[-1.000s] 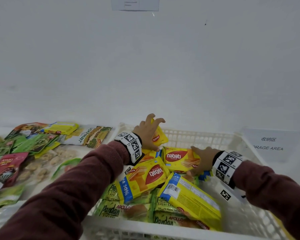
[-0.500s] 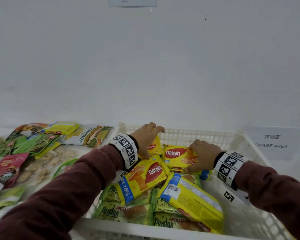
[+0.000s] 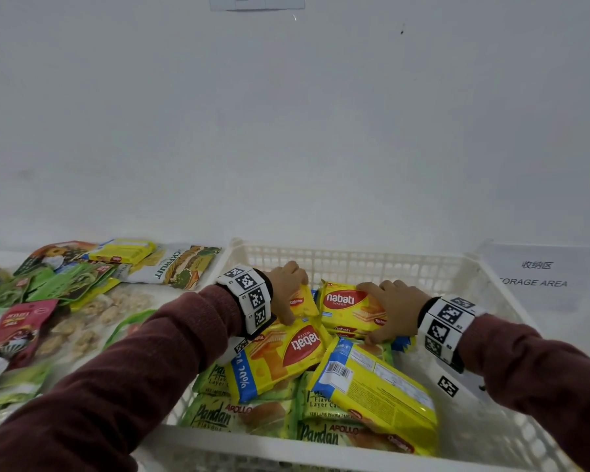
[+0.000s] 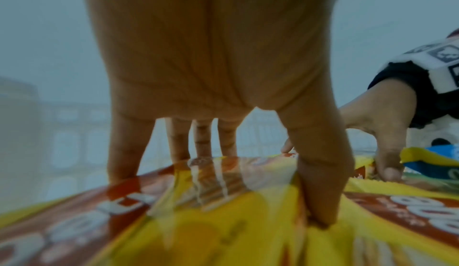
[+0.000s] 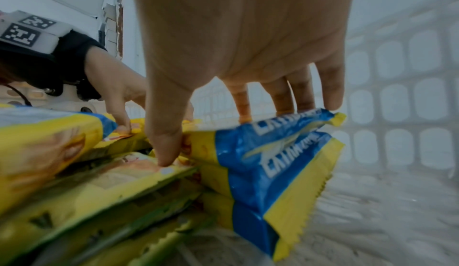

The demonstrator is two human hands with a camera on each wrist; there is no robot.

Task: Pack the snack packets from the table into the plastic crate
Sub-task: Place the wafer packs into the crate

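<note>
Head view: looks forward and down from above the near rim of the white crate (image 3: 361, 264), facing the wall; both forearms enter from the bottom corners, packets on the table lie at left.

Left wrist view: sits just behind the left hand (image 4: 211, 54), looking along the palm toward the fingertips and the crate's far wall; very close, the yellow wafer packet (image 4: 223, 221) fills the lower frame (blurred at this range).

Right wrist view: same arrangement under the right hand (image 5: 243, 34), close over the blue-and-yellow packet end (image 5: 268, 152).

Overlap: each wrist view catches the opposite hand at its edge; all three share the crate's lattice wall and the yellow packets.
</note>
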